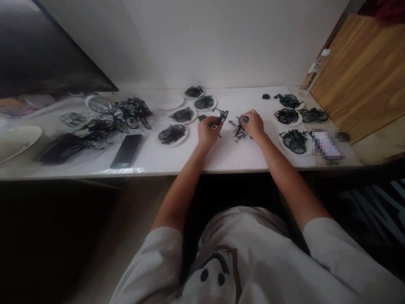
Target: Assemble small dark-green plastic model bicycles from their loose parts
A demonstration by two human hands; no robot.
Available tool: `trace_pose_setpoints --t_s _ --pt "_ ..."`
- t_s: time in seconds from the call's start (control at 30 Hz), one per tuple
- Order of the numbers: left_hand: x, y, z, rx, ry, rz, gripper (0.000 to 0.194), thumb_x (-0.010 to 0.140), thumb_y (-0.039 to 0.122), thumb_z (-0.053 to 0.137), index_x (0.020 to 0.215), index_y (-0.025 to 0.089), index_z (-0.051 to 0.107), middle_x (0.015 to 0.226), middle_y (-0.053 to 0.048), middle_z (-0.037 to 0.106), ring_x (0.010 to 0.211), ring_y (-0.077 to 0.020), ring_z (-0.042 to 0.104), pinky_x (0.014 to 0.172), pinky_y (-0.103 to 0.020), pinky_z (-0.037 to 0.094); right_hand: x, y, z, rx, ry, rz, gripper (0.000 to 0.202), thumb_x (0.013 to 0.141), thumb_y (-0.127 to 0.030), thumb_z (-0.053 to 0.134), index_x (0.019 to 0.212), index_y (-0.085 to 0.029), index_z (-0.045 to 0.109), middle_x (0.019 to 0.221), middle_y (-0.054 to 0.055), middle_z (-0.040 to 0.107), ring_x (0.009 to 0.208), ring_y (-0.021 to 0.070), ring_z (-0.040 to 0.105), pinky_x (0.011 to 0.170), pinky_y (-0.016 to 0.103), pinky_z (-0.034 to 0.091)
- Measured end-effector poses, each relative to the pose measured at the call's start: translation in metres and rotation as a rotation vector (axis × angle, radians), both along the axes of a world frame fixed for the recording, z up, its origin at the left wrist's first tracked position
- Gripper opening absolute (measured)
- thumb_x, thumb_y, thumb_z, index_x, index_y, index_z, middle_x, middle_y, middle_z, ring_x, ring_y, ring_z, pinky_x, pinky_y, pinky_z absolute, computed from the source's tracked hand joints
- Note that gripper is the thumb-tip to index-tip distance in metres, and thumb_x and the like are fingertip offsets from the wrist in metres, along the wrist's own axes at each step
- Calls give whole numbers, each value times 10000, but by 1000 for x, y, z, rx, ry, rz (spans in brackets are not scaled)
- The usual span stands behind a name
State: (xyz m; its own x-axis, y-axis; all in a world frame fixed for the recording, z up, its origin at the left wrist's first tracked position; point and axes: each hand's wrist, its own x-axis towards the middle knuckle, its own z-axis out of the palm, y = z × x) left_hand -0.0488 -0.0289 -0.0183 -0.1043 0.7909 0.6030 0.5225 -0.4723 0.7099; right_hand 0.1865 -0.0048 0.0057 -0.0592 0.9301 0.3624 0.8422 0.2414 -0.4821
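Observation:
Near the middle of the white table surface [232, 158], my left hand [208, 133] is closed on a dark miniature bicycle part with a wheel [224, 116]. To its right, my right hand [254, 123] has its fingers pinched at the top of some small dark parts [240, 131] on the table. Which piece those fingers hold is too small to tell. A plate of dark parts [172, 134] lies left of my left hand. Another plate with dark wheeled parts [295, 141] is right of my right hand.
Several more plates of dark parts stand at both sides. Assembled miniature bicycles [133, 113] crowd the left, near a dark phone [127, 150]. A blurred-out phone [327, 145], a clear bottle [316, 69] and a wooden board [363, 71] are at the right. A wall rises behind.

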Motion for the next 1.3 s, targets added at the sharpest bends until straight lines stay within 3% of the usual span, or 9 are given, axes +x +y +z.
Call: trace_pose_setpoints --t_s 0.17,0.43,0.73,1.13,1.3 --pt "-1 2 -1 1 0 -6 109 864 207 813 972 208 828 897 -54 818 794 -199 716 788 -340 525 -12 -8 0 -48 -105 97 194 1039 -292 703 1156 -224 842 1370 118 735 1164 299 706 984 410 561" --pt "3 -2 3 -5 10 -8 101 862 191 819 959 216 819 915 -57 824 823 -214 731 809 -349 544 -24 -16 3 -86 -251 42 251 1075 -270 597 1118 -202 835 1351 144 722 1086 297 708 846 386 522" --pt "6 -3 3 -18 32 -6 102 870 183 808 966 217 814 912 -53 819 829 -206 719 799 -333 534 -29 -11 4 -127 -344 50 302 1114 -292 530 1129 -218 822 1316 141 719 1080 297 694 838 368 484" --pt "7 -3 4 -33 -6 -20 123 858 199 815 979 217 829 936 -66 827 834 -219 730 813 -348 540 -22 -7 1 -130 -333 108 374 1041 -102 475 1178 -234 796 1330 148 712 1124 329 698 838 393 488" --pt "6 -3 4 -39 6 -17 116 863 195 810 977 212 825 931 -64 826 820 -212 719 790 -343 521 -26 -14 4 -96 -324 90 296 1075 -250 571 1252 -199 803 1355 172 710 1150 341 700 874 406 515"
